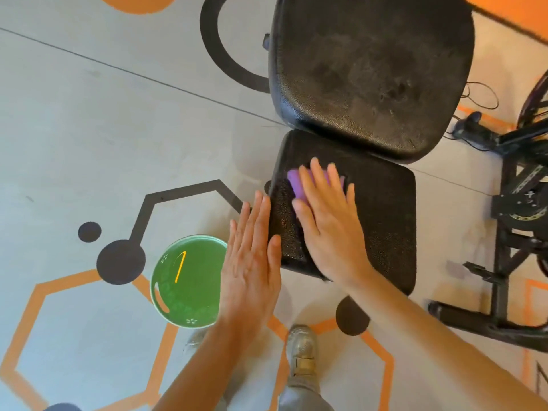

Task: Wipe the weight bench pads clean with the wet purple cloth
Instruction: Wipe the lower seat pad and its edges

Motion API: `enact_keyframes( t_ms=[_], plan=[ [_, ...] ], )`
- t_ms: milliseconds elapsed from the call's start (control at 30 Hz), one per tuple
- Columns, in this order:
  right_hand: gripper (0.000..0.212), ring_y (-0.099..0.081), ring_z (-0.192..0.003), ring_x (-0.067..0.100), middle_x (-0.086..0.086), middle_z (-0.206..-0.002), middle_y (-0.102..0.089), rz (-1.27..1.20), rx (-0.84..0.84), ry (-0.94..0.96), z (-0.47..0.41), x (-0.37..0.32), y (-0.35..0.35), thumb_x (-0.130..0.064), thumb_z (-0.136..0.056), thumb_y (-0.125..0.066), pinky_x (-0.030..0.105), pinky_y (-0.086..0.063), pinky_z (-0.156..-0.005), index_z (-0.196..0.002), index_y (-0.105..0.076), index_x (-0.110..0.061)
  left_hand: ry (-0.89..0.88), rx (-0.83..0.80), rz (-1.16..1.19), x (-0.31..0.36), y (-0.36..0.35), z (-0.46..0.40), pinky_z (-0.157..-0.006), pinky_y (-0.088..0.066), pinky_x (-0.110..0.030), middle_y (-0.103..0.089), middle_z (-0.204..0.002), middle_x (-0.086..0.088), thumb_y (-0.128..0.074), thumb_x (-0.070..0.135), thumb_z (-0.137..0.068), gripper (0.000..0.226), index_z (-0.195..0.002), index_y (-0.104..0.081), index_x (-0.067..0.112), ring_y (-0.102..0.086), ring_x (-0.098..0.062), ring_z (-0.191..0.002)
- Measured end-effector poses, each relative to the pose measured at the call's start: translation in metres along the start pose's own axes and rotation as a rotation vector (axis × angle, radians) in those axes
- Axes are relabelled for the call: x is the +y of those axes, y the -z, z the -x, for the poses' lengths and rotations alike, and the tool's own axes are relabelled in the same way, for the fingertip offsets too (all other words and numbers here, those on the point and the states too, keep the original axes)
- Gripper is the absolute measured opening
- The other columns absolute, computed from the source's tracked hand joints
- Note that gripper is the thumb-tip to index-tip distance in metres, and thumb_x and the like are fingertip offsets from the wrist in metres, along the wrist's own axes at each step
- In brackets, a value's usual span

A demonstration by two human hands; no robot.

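Observation:
The weight bench has two black textured pads: a small seat pad [376, 221] near me and a larger back pad [370, 69] beyond it. My right hand [326, 221] lies flat, fingers spread, pressing the purple cloth [295, 182] onto the left part of the seat pad. Most of the cloth is hidden under the fingers. My left hand [252, 262] is flat and holds nothing, its fingers against the seat pad's left edge.
A green bowl of liquid [189, 280] stands on the floor left of the bench, just beside my left hand. The black bench frame [501, 262] and a bike wheel [536, 96] are to the right. My shoes [301, 348] stand below the seat pad.

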State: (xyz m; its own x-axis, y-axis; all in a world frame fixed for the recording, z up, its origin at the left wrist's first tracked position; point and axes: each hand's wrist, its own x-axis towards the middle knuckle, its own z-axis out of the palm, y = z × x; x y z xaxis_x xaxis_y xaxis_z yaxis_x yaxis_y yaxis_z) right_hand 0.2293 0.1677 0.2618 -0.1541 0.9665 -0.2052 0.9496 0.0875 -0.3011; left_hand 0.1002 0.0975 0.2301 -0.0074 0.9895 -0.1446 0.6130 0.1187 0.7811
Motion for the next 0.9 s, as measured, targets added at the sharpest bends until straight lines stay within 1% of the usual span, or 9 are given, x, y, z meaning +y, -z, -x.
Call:
enact_keyframes(
  t_ms=[100, 267, 333, 467, 500, 600, 667, 800, 900],
  plan=[
    [0.051, 0.0, -0.152, 0.022, 0.0, -0.164, -0.007, 0.041, 0.046, -0.043, -0.057, -0.006, -0.004, -0.036, -0.105, -0.015, 0.052, -0.006, -0.122, -0.154, -0.014, -0.024, -0.002, 0.01, 0.009, -0.002, -0.002, -0.002, -0.125, -0.003, -0.027, -0.018, -0.164, 0.012, -0.013, 0.041, -0.104, 0.056, -0.157, -0.015, 0.024, -0.005, -0.007, -0.153],
    [0.05, 0.009, -0.15, 0.011, -0.013, -0.162, 0.003, 0.05, -0.113, 0.161, 0.064, -0.009, -0.005, -0.037, -0.103, -0.007, 0.043, -0.003, -0.123, -0.153, -0.005, -0.032, 0.019, 0.013, 0.116, -0.002, -0.004, 0.0, -0.126, -0.01, -0.035, -0.017, -0.164, 0.013, -0.018, 0.038, -0.104, 0.053, -0.156, -0.016, 0.026, -0.008, -0.006, -0.153],
    [0.052, 0.006, -0.151, 0.013, -0.01, -0.163, 0.0, 0.058, -0.097, 0.185, 0.035, -0.002, -0.003, -0.039, -0.103, -0.006, 0.046, -0.006, -0.123, -0.154, -0.009, -0.03, 0.011, 0.011, 0.131, -0.003, -0.004, -0.001, -0.126, -0.012, -0.037, -0.019, -0.164, 0.011, -0.019, 0.037, -0.105, 0.053, -0.156, -0.017, 0.026, -0.01, -0.007, -0.153],
    [0.055, 0.001, -0.151, 0.02, 0.0, -0.164, -0.007, 0.052, 0.002, 0.031, -0.049, -0.015, -0.004, -0.037, -0.101, -0.009, 0.053, -0.008, -0.122, -0.155, -0.015, -0.023, -0.003, 0.009, 0.179, -0.005, -0.005, -0.002, -0.126, -0.009, -0.035, -0.018, -0.164, 0.012, -0.019, 0.035, -0.105, 0.053, -0.157, -0.018, 0.025, -0.006, -0.005, -0.153],
    [0.055, 0.003, -0.151, 0.019, -0.001, -0.164, -0.007, 0.027, -0.005, 0.025, -0.035, -0.018, -0.007, -0.037, -0.102, -0.009, 0.051, -0.007, -0.123, -0.155, -0.014, -0.023, 0.0, 0.01, 0.21, -0.005, -0.006, -0.001, -0.126, -0.01, -0.036, -0.018, -0.164, 0.013, -0.019, 0.037, -0.105, 0.053, -0.157, -0.018, 0.025, -0.005, -0.004, -0.153],
    [0.051, 0.004, -0.151, 0.013, -0.009, -0.164, -0.004, 0.015, -0.107, 0.173, 0.063, -0.025, -0.01, -0.037, -0.103, -0.012, 0.045, -0.005, -0.123, -0.154, -0.006, -0.031, 0.049, 0.045, 0.344, -0.01, -0.01, 0.003, -0.126, -0.013, -0.041, -0.02, -0.163, 0.014, -0.013, 0.043, -0.105, 0.054, -0.156, -0.02, 0.028, -0.005, -0.004, -0.153],
    [0.049, 0.003, -0.151, 0.011, -0.01, -0.163, -0.005, 0.013, -0.108, 0.22, 0.063, -0.016, -0.01, -0.04, -0.103, -0.012, 0.043, -0.005, -0.122, -0.151, -0.004, -0.035, 0.069, 0.07, 0.414, -0.01, -0.013, 0.004, -0.126, -0.013, -0.039, -0.022, -0.162, 0.016, -0.009, 0.047, -0.104, 0.053, -0.153, -0.02, 0.033, -0.006, -0.004, -0.153],
    [0.056, 0.005, -0.151, 0.017, 0.0, -0.164, -0.005, 0.08, -0.012, 0.053, -0.031, -0.027, -0.012, -0.038, -0.101, -0.008, 0.049, -0.003, -0.123, -0.155, -0.014, -0.023, 0.098, 0.101, 0.54, -0.007, -0.016, 0.005, -0.126, -0.009, -0.03, -0.023, -0.161, 0.02, -0.016, 0.031, -0.107, 0.048, -0.155, -0.021, 0.031, -0.007, -0.004, -0.153],
    [0.051, 0.007, -0.151, 0.014, -0.006, -0.164, -0.001, 0.046, -0.056, 0.114, 0.027, -0.03, -0.018, -0.034, -0.105, -0.014, 0.044, -0.001, -0.124, -0.155, -0.007, -0.028, 0.068, 0.139, 0.573, -0.007, -0.018, 0.004, -0.126, -0.013, -0.035, -0.025, -0.16, 0.016, -0.02, 0.022, -0.107, 0.046, -0.153, -0.022, 0.027, -0.01, -0.002, -0.152]
  ],
)
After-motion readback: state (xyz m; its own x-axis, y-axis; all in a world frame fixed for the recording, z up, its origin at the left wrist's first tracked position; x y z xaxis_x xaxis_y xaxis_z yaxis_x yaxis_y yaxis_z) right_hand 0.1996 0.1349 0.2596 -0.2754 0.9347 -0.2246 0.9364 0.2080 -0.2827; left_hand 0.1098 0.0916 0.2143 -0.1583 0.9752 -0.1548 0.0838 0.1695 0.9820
